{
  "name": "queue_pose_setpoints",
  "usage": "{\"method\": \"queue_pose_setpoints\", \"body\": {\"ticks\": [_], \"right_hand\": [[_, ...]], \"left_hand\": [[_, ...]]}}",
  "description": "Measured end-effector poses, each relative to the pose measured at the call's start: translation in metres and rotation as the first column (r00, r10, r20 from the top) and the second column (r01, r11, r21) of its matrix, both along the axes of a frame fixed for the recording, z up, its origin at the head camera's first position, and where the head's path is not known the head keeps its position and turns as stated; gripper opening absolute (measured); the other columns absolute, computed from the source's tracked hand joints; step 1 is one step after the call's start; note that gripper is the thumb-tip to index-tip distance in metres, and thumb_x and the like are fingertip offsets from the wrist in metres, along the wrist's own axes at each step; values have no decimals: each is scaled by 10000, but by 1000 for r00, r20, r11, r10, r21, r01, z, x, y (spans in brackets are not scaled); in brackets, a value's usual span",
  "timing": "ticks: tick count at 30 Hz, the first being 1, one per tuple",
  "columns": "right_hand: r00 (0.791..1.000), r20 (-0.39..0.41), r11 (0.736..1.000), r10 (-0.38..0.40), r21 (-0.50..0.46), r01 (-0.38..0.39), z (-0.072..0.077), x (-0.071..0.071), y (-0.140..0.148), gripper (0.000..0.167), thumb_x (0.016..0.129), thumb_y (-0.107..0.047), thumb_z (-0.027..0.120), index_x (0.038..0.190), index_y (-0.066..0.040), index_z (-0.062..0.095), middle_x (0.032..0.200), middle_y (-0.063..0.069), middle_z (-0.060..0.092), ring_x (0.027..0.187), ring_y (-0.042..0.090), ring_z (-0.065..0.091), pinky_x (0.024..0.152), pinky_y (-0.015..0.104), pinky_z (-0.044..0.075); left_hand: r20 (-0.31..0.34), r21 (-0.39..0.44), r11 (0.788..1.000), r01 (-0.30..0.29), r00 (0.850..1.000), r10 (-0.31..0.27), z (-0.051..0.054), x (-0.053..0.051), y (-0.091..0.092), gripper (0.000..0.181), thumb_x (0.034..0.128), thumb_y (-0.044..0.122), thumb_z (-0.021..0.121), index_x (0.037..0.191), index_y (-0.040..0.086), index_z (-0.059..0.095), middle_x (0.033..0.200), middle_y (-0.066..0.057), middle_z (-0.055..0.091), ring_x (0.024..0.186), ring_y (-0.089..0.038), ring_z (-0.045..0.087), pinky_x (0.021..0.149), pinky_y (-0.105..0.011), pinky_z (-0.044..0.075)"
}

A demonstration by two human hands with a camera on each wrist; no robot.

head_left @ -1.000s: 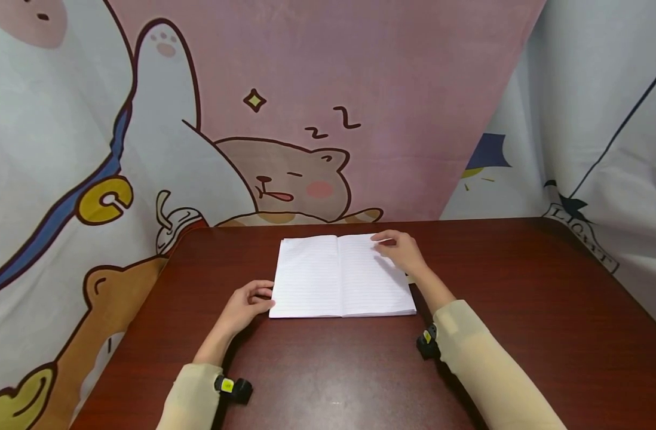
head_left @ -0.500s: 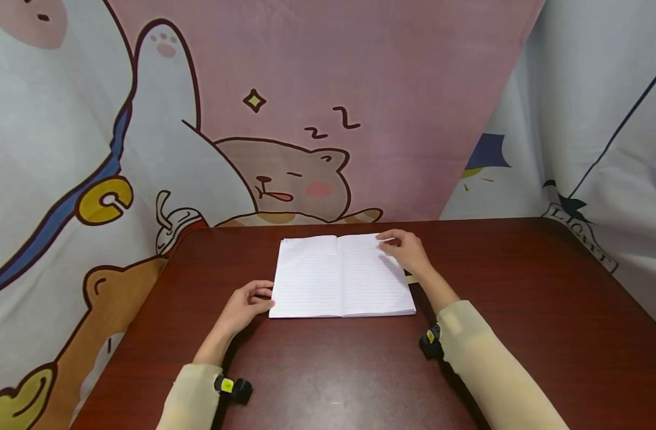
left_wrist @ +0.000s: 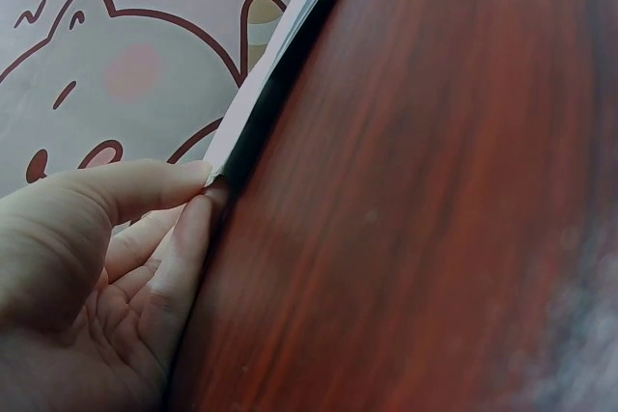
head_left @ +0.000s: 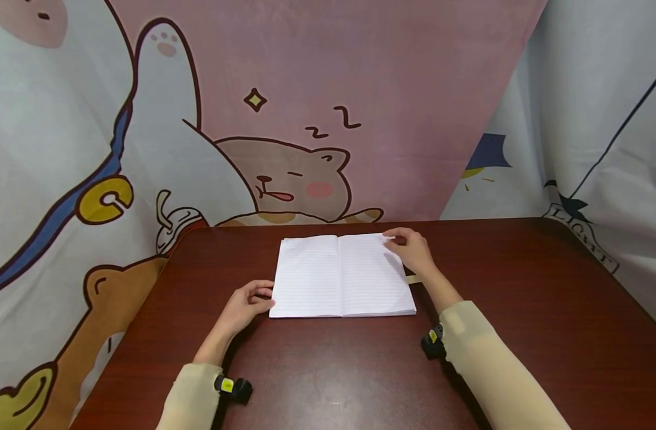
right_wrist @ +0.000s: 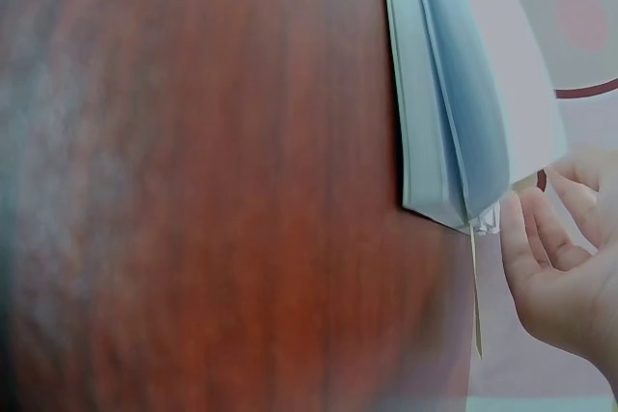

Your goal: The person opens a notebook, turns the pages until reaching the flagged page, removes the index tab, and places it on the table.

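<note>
An open lined notebook (head_left: 312, 278) lies on the dark wooden table, both visible pages showing only ruled lines. My left hand (head_left: 243, 307) pinches its left edge; in the left wrist view the thumb (left_wrist: 164, 183) is on top and a finger is underneath. At the far right corner, my right hand (head_left: 414, 251) has thumb and fingers around the page edge. The right wrist view shows the notebook's right pages (right_wrist: 483, 94) fanned, with a gap between them, beside the bent right fingers (right_wrist: 550, 229). Exact fingertip contact there is partly hidden.
A thin pale ribbon bookmark (head_left: 414, 279) sticks out from the notebook's right side. Behind the table (head_left: 521, 286) hangs a cartoon-printed cloth (head_left: 403, 107), which also drapes along the left and right sides.
My right hand has slid a little to the right along the top of the right page, to its corner, uncovering more of the ribbon. My left hand and the notebook have stayed put.
</note>
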State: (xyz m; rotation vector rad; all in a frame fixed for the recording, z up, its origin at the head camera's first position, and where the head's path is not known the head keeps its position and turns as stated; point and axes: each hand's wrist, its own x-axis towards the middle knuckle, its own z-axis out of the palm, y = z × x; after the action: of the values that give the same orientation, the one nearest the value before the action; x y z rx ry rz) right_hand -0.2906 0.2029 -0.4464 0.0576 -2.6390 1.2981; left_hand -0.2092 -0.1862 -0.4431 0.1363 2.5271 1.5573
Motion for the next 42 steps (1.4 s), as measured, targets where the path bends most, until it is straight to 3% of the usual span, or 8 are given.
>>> {"method": "queue_pose_setpoints", "body": {"ticks": [2,5,12,17,21,27,34,42], "right_hand": [[1000,-3,1000,-6,-1,6,-1,0,1,268,927,-133,681,1176,-35,701,1230,210,666,1090,358,630,881,397,468],[1000,4,1000,-17,-21,17,-2,0,2,283,926,-115,674,1194,-24,685,1249,226,635,1139,368,621,909,414,480],[998,49,998,-38,-47,41,-4,0,6,350,937,-101,656,1269,7,627,1319,248,567,1234,384,571,1001,478,481],[989,132,998,-63,-19,66,-7,-2,10,449,953,-138,648,1360,24,546,1373,260,536,1281,404,540,1033,494,472],[978,198,998,-60,2,60,-9,-3,13,510,966,-172,634,1415,26,495,1406,266,528,1308,410,516,1051,497,458],[972,232,999,-28,38,20,-9,-4,16,531,964,-152,624,1440,31,479,1429,271,523,1313,406,519,1072,499,438],[978,208,999,-10,35,3,-10,-4,15,495,954,-81,616,1420,42,503,1401,272,551,1270,391,564,1046,477,469],[979,199,999,-36,18,33,-10,-2,12,485,954,-90,614,1414,28,518,1360,276,580,1257,399,556,1039,494,462]], "left_hand": [[-1,-1,1000,3,1000,-3,8,4,2,421,899,27,691,1299,-48,585,1154,-242,650,932,-220,641,760,-250,493],[-9,0,1000,10,1000,-10,13,7,4,418,901,31,689,1295,-59,580,1147,-246,646,931,-220,641,746,-252,493],[-4,10,1000,6,1000,-6,12,8,3,420,898,28,693,1296,-50,586,1149,-239,649,923,-204,638,755,-256,495],[0,13,1000,8,1000,-8,11,6,3,418,898,24,691,1296,-50,587,1153,-244,649,907,-183,636,759,-246,498],[4,14,1000,13,1000,-13,13,6,3,419,901,24,687,1300,-50,584,1160,-247,646,907,-179,635,760,-241,497],[2,17,1000,16,1000,-16,14,8,3,417,904,28,685,1300,-53,581,1156,-250,646,924,-208,651,753,-237,501],[4,-6,1000,-15,1000,15,-25,-11,-8,421,889,80,722,1296,65,615,1145,-158,668,916,-181,658,769,-254,514],[5,-8,1000,-19,1000,19,-25,-12,-8,420,887,84,725,1293,72,619,1147,-149,671,916,-189,658,773,-261,511]]}}
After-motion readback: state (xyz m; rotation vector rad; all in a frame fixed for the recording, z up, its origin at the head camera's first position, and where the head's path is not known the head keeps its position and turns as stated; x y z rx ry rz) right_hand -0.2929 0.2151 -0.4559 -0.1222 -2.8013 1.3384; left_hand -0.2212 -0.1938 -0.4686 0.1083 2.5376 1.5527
